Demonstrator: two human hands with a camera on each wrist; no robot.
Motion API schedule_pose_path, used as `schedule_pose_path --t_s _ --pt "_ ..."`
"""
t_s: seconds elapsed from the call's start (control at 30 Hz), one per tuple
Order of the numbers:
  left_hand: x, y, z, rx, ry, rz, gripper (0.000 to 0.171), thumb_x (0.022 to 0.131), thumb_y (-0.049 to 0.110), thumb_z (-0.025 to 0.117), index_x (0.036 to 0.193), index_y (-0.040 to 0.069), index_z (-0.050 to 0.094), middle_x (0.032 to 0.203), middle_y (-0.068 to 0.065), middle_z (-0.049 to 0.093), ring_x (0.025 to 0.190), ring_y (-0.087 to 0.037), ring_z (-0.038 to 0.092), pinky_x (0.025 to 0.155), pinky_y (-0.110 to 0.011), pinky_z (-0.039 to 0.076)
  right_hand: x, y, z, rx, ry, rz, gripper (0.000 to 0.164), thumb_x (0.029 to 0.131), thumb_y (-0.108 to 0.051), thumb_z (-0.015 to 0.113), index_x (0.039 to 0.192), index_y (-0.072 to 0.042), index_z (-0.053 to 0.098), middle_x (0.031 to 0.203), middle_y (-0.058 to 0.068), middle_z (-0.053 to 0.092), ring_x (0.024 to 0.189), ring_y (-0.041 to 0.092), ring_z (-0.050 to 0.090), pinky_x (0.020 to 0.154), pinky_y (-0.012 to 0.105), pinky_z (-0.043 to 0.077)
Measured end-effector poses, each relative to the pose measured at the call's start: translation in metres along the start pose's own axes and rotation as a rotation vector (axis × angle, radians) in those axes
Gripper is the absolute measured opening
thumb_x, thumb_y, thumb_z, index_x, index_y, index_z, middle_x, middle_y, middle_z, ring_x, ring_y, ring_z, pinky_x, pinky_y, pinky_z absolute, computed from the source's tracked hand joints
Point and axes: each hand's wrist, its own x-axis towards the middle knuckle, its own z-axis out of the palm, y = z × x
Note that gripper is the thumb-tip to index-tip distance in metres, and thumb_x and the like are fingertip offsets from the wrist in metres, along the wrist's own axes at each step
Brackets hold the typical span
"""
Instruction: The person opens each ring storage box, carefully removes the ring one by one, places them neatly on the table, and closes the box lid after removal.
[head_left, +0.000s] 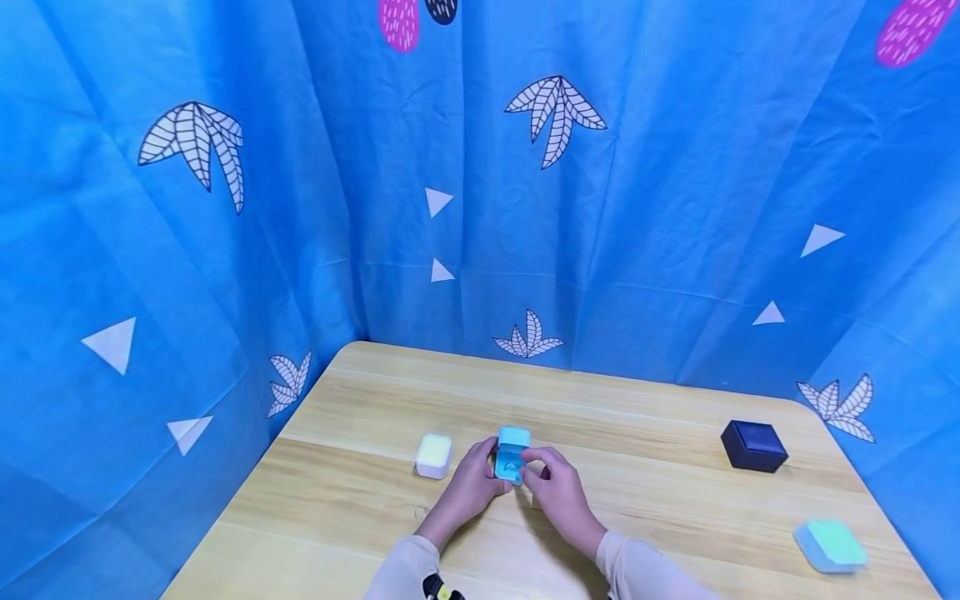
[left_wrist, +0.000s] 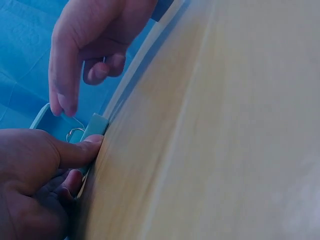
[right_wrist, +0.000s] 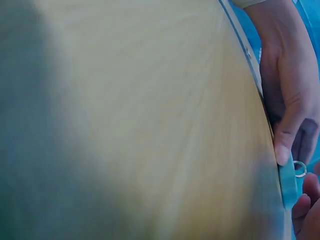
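Observation:
A light blue ring box (head_left: 513, 437) stands on the table with its lid raised. My left hand (head_left: 471, 486) holds it from the left, its thumb along the front edge of the base in the left wrist view. A silvery ring (left_wrist: 75, 133) sits upright in the box, its band showing above the rim. At the box's right side is my right hand (head_left: 557, 490), with thumb and index fingertips close to the rim. In the left wrist view its fingers (left_wrist: 64, 87) point down over the box, apart from the ring. The right wrist view shows the base (right_wrist: 287, 185) between both hands.
To the left of my hands is a white box (head_left: 433, 456). A dark navy box (head_left: 753, 446) stands toward the back right, and a pale green box (head_left: 831, 546) lies nearer on the right. Blue patterned curtain (head_left: 480, 208) hangs behind the wooden table (head_left: 637, 417).

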Motion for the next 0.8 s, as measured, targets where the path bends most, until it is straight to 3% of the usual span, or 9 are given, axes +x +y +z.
schedule_pose_path --t_s 0.23,0.57,0.8 --pt "-0.001 0.0 0.001 -0.01 -0.005 -0.008 0.076 0.082 0.005 0.08 0.148 -0.002 0.043 0.131 -0.017 0.054 0.08 -0.014 0.052 0.069 -0.024 0.047 0.003 0.003 0.007 0.029 -0.049 0.101 0.021 0.087 -0.007 0.074 0.108 -0.006 0.073 0.11 0.01 0.071 0.065 0.008 0.054 0.055 0.022 0.049" --pt "-0.003 -0.004 -0.002 -0.015 0.0 -0.022 0.077 0.083 0.005 0.08 0.149 -0.003 0.042 0.133 -0.016 0.053 0.079 -0.013 0.052 0.066 -0.023 0.046 0.007 0.006 0.016 0.033 -0.057 0.085 0.015 0.086 -0.003 0.073 0.101 -0.006 0.075 0.104 0.009 0.073 0.075 0.01 0.06 0.064 0.021 0.052" --pt "0.0 -0.003 0.001 -0.022 -0.008 0.007 0.076 0.082 0.005 0.08 0.148 -0.004 0.042 0.13 -0.017 0.054 0.078 -0.013 0.052 0.066 -0.023 0.047 0.009 0.009 0.013 0.026 -0.042 0.083 0.015 0.086 -0.003 0.073 0.101 -0.005 0.077 0.104 0.01 0.073 0.08 0.011 0.06 0.064 0.02 0.053"
